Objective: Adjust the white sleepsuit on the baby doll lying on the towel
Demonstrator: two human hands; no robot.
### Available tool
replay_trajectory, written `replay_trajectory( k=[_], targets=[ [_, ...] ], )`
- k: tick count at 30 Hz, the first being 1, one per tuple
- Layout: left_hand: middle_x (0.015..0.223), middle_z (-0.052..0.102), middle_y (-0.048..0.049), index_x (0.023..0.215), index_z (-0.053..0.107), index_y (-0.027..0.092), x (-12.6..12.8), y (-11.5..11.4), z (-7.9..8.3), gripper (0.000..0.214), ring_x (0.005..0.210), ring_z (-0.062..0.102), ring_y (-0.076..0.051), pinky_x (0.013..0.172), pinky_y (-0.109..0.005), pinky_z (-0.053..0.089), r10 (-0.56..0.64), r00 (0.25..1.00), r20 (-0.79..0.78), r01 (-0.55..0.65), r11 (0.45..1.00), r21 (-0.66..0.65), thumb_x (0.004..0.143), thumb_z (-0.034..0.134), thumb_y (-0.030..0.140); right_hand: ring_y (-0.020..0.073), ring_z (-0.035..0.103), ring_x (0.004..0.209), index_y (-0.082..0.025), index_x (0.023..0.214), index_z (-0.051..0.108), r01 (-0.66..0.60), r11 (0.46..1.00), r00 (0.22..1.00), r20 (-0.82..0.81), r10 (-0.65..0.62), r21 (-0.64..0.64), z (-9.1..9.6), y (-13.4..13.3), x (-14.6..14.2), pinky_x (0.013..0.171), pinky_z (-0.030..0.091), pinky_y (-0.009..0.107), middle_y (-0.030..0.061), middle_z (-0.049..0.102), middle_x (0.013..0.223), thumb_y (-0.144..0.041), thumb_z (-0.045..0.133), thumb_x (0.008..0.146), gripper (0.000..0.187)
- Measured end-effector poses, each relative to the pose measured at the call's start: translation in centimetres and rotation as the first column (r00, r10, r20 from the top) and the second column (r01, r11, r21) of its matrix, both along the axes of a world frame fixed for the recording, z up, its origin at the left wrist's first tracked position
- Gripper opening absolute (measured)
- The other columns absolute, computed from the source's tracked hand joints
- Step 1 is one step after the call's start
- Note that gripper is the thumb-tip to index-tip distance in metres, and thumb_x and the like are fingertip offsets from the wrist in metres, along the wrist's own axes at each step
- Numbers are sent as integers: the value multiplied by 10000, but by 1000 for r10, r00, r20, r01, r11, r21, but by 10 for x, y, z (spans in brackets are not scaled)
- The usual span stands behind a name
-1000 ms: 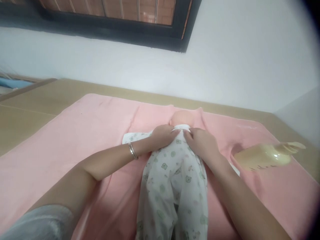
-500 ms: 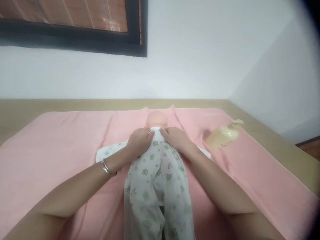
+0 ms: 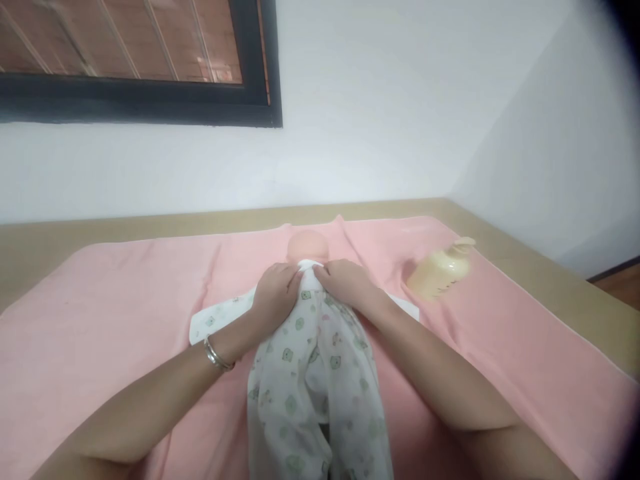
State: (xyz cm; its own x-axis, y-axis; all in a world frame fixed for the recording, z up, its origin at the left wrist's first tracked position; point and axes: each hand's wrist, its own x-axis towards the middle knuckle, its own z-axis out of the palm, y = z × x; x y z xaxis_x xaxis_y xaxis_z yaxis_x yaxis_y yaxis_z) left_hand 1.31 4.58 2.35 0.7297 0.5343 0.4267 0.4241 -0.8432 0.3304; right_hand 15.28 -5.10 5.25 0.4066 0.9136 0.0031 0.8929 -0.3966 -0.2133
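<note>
A doll (image 3: 308,245) lies on a pink blanket (image 3: 125,300), and only the rounded top of its bare head shows. Over its body is a white baby sleepsuit (image 3: 295,373) with small green bear prints, its lower part hanging loose towards me and its sleeves spread to both sides. My left hand (image 3: 277,293) is closed on the left side of the collar, thumb on top. Opposite it, my right hand (image 3: 345,280) pinches the right side of the collar, close to the left thumb. The doll's face and neck are hidden behind cloth and hands.
A yellowish baby bottle (image 3: 440,270) lies tilted on the blanket at the right. Behind the blanket runs a tan surface (image 3: 210,222) up to a white wall (image 3: 375,120). A dark-framed window (image 3: 150,100) is at the upper left.
Both hands have drawn the collar together, and more of its plain white band shows between the thumbs. The view has shifted and tilted slightly; the bottle lies where it was.
</note>
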Motion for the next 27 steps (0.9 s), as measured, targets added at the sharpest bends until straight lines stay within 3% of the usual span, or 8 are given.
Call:
replay_trajectory(
  k=[4, 7, 11, 13, 17, 19, 24, 27],
  targets=[
    [692, 574, -27, 644, 512, 187, 0, 2, 1, 381, 660, 496, -161, 616, -276, 361, 1, 1000, 16, 1, 998, -68, 918, 299, 344, 199, 575, 751, -162, 791, 653, -45, 992, 988, 153, 27, 114, 0, -1, -9, 642, 353, 281, 93, 653, 808, -351, 282, 909, 432],
    [562, 504, 2, 570, 447, 189, 0, 5, 0, 439, 532, 444, -142, 531, -272, 319, -3, 996, -85, -11, 986, -165, 925, 269, 376, 191, 571, 738, -164, 787, 644, -9, 990, 993, 121, -8, 140, -2, -1, -9, 616, 343, 271, 87, 651, 806, -366, 298, 901, 417],
    [649, 553, -32, 605, 482, 182, -1, 1, 0, 403, 626, 486, -164, 625, -297, 352, -2, 998, -66, 4, 999, 39, 921, 271, 315, 180, 572, 700, -158, 824, 654, 37, 999, 997, -67, -36, 22, -3, 0, 1, 585, 342, 255, 103, 659, 830, -470, 232, 915, 532],
    [735, 586, -53, 662, 521, 179, -1, -2, 1, 360, 731, 511, -183, 706, -312, 369, -26, 999, -29, 30, 992, 122, 915, 286, 281, 185, 575, 719, -150, 832, 657, 46, 999, 998, -46, -45, 26, -2, 0, 0, 602, 350, 260, 114, 659, 842, -456, 225, 919, 537],
    [688, 578, -26, 657, 514, 189, -1, 1, 1, 381, 656, 500, -163, 623, -288, 370, 2, 1000, -29, -3, 999, -39, 924, 276, 321, 196, 573, 775, -152, 787, 653, 13, 990, 991, 128, -31, 143, 1, -3, -11, 660, 356, 277, 108, 655, 813, -362, 279, 909, 446],
    [617, 548, -10, 609, 487, 191, -1, 3, 1, 417, 576, 470, -153, 560, -284, 345, 14, 997, -71, -22, 994, -109, 924, 269, 356, 196, 575, 773, -154, 790, 650, 3, 990, 993, 119, -20, 143, 1, -3, -12, 660, 360, 278, 104, 655, 806, -385, 274, 911, 458],
    [778, 608, -41, 719, 545, 190, -2, -1, 0, 359, 740, 528, -178, 673, -299, 381, -19, 1000, 3, 19, 1000, 17, 922, 270, 298, 192, 591, 753, -157, 882, 655, 43, 999, 998, -46, -43, -1, -1, -1, -2, 624, 381, 273, 113, 659, 880, -499, 161, 926, 602],
    [783, 609, -39, 720, 543, 194, -1, -1, 0, 334, 753, 530, -177, 692, -297, 392, -23, 999, 34, 24, 999, -22, 915, 291, 297, 203, 590, 788, -153, 878, 648, 50, 998, 997, 59, -52, 35, 0, -3, -7, 663, 387, 287, 113, 653, 866, -440, 184, 937, 549]
  ],
)
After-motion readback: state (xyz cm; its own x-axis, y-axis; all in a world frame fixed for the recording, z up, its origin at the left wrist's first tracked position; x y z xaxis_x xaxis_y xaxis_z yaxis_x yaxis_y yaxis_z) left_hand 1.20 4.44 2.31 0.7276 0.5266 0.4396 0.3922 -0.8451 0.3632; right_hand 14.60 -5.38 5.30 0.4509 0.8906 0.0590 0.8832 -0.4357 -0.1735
